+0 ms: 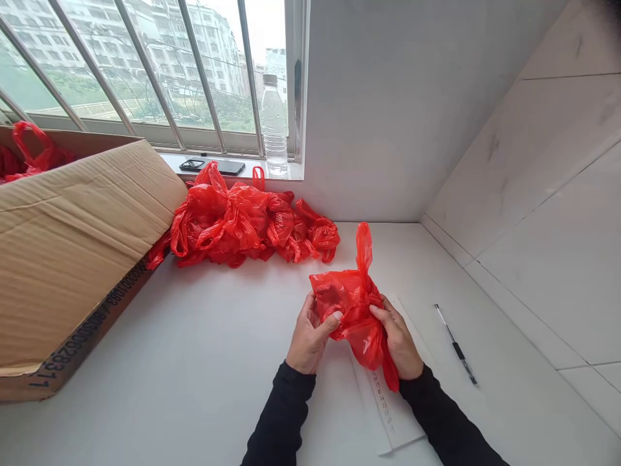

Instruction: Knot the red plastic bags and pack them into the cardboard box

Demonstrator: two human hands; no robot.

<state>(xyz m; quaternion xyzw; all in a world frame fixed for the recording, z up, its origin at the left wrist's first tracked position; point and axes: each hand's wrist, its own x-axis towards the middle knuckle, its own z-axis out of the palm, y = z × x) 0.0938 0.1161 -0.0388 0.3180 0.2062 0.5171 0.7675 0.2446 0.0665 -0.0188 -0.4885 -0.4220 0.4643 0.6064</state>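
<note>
Between my hands, above the white table, is a red plastic bag (356, 301) with something dark inside that I cannot make out. My left hand (313, 336) grips its left side, thumb pressed on the front. On the other side, my right hand (398, 336) holds the gathered part near the knot, fingers partly behind the plastic. One handle loop sticks up from the bag, and a tail of plastic hangs down by my right wrist. Under the bag lies a sheet of paper (395, 414) with a column of marks, partly covered.
A cardboard box (87, 239) with more red bags inside stands on the left. Several red bags (242, 220) are heaped against the back wall. A pen (456, 344) lies at the right. On the sill are a phone (229, 168) and a plastic bottle (275, 126).
</note>
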